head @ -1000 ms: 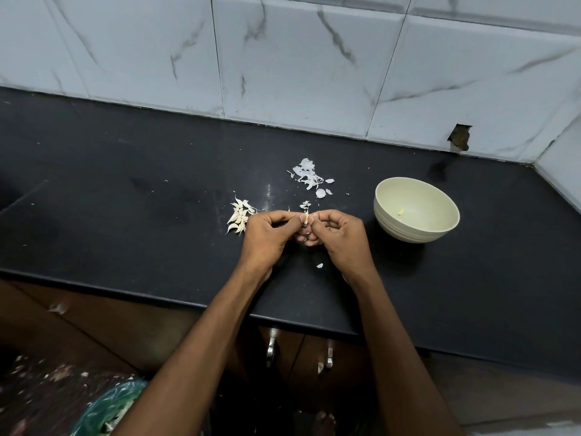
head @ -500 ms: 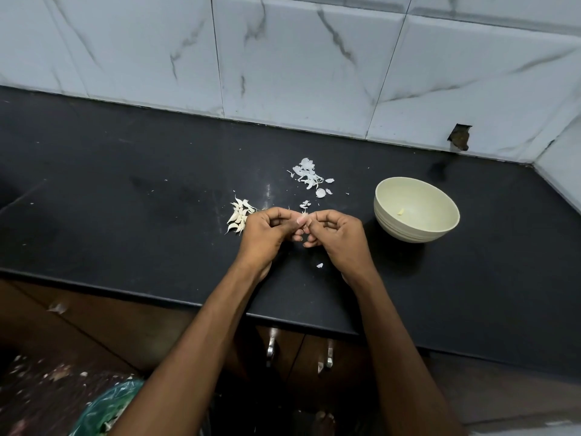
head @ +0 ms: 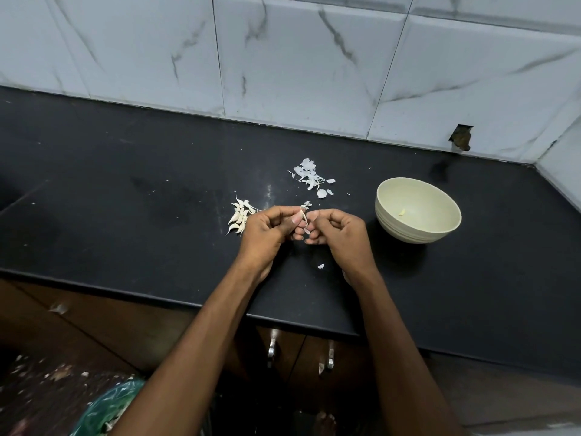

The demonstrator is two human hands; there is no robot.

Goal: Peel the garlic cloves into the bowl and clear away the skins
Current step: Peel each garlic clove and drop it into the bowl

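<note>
Clove [head: 303,216] pinched between your left hand [head: 267,229] and right hand [head: 338,232], above table [head: 125,215], left of bowl [head: 418,209]. Risk: small, slippery clove pops free, lands among skins [head: 309,176].

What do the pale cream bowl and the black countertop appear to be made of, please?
The pale cream bowl looks like matte plastic or melamine, with faint ridges around its outside; ceramic is possible. The black countertop looks like polished stone, perhaps granite, showing soft reflections and smudges.
</note>
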